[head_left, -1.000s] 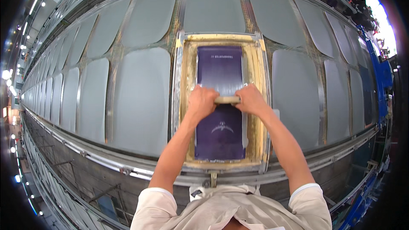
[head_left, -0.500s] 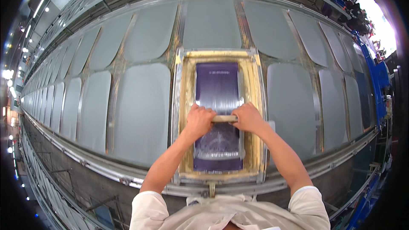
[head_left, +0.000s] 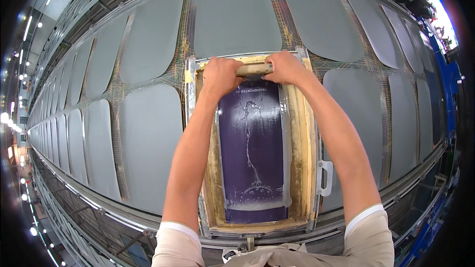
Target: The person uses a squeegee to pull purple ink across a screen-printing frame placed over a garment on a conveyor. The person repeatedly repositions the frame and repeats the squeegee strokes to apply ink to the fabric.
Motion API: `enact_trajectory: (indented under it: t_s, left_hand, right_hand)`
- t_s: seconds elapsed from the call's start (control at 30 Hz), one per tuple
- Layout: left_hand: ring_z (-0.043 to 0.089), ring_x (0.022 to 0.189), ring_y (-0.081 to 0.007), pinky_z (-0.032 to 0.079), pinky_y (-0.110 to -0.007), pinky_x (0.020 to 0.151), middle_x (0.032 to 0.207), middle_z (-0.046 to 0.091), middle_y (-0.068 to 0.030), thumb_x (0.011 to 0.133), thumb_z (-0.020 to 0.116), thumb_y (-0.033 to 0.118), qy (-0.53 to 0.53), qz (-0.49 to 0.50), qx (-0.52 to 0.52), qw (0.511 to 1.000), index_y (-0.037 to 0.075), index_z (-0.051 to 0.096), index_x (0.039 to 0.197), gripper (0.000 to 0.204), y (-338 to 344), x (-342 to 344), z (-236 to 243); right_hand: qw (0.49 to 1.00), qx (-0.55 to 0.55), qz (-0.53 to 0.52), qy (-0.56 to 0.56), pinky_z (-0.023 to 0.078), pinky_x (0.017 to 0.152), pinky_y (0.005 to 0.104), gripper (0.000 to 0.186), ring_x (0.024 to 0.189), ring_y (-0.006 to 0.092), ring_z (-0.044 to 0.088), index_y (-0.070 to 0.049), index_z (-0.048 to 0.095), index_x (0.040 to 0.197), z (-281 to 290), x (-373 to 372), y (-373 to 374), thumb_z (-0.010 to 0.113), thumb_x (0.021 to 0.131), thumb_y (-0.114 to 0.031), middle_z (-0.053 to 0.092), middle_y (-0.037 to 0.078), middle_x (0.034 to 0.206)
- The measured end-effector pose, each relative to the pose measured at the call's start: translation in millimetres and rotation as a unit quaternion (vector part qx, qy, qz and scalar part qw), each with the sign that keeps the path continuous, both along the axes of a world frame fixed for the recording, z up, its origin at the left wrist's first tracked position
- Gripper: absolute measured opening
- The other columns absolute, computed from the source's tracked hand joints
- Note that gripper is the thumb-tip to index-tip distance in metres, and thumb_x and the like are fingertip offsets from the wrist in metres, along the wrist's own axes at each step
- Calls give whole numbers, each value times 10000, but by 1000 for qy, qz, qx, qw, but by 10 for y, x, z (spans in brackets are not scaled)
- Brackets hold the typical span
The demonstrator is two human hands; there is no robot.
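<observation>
A printing screen (head_left: 312,168) with a yellowish, stained frame lies before me, its purple mesh (head_left: 232,143) streaked with a wet, clear line down the middle. At the far end of the mesh, both hands grip the pale handle of a squeegee (head_left: 255,68). My left hand (head_left: 221,76) is closed round the handle's left end, and my right hand (head_left: 287,68) round its right end. Part of the squeegee's lower edge is hidden behind the hands. Near the close end of the mesh, a pale wet band crosses the purple.
Grey rounded panels (head_left: 151,133) lie in two rows along a long table, with taped gaps between them. A metal rail (head_left: 126,221) edges the table on my side. A white loop handle (head_left: 325,178) sticks out from the screen's right side.
Both hands have pushed the squeegee away from me, from the mesh's middle to its far end. A wet streak now shows on the mesh. The view has shifted closer.
</observation>
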State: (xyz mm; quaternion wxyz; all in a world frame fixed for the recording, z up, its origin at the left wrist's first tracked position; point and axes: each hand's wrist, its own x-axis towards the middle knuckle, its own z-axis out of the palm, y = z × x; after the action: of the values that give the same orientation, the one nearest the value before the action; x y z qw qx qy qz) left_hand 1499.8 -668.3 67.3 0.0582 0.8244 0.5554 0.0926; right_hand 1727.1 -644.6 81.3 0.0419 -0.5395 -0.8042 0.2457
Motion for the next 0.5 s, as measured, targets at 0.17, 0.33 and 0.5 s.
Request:
enact_trajectory:
  t_s: [0.17,0.33,0.5]
  left_hand:
    - [703,810,-307,553,-445,752,820,725,-72,702,861,243,-45,-35,-11,998,163,763,901,236,-815,-11,5]
    - [701,764,-293,538,-451,733,776,707,-60,678,834,162,-61,-43,13,997,145,753,840,182,-2279,11,17]
    - [659,848,-240,487,-400,833,914,704,-28,644,802,103,-45,-46,-34,997,152,743,945,311,-3793,113,127]
  right_hand:
    - [999,18,30,5,557,770,451,280,838,365,701,-72,727,864,-68,29,-815,844,727,-287,720,158,818]
    - [998,10,65,-1,538,796,448,243,831,357,686,-86,717,863,-74,85,-2175,834,706,-229,711,151,833]
    - [996,-12,89,-19,490,928,446,306,1008,322,660,-82,746,940,-48,191,-3756,838,698,-246,730,129,979]
